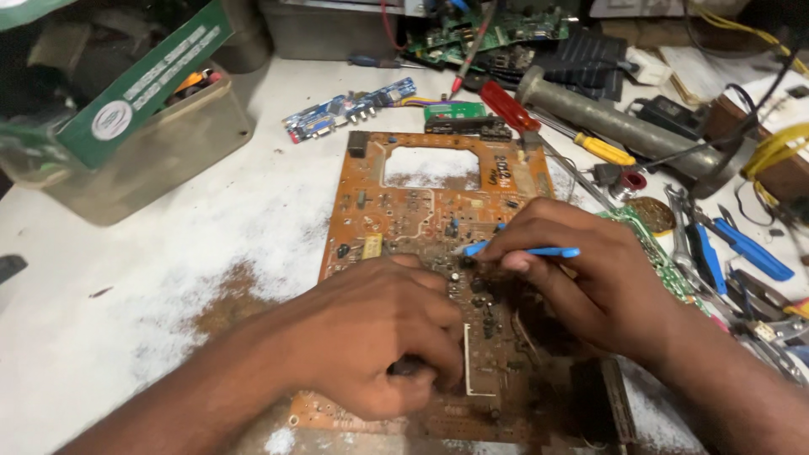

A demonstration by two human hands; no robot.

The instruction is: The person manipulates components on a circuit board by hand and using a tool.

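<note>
Your right hand [581, 282] has its grip closed on a thin blue tool [522, 251], the pale tip touching the orange circuit board [421, 211] near its middle. Your left hand [379, 337] is curled shut around a small dark part [409, 366], pressed onto the board's lower half. The board lies flat on the white desk [168, 278]. A red-handled screwdriver [510, 108] rests just beyond its far edge.

White tabletop [168, 253], dusty w/ brown stains. On it: big orange circuit board [438, 211] at centre, small blue board [350, 109] behind, red-handled screwdriver [510, 107], yellow-handled screwdriver [605, 149], grey cylinder [624, 126], solder spool [630, 181], blue-handled pliers [742, 248], plastic bin [143, 152] at left.
</note>
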